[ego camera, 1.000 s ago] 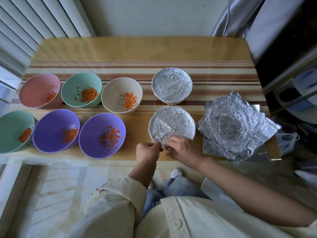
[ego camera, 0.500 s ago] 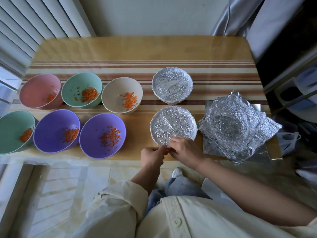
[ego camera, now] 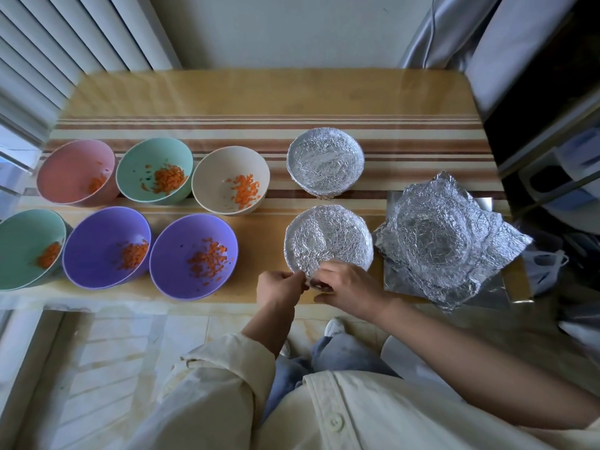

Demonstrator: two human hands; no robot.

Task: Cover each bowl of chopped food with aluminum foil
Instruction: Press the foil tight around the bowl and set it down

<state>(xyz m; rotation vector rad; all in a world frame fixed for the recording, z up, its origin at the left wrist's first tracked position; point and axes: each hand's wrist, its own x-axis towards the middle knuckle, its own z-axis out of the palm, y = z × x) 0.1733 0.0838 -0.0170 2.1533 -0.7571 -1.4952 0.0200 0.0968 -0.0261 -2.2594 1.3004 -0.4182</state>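
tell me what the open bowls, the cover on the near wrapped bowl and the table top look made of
Open bowls, such as the right purple bowl: smooth, matte, opaque pastel walls, probably plastic or melamine; cannot tell which. Foil cover: aluminum foil, shiny silver and finely crinkled. Table top: striped cloth under a glossy clear sheet, glass or plastic, judging by the reflections.
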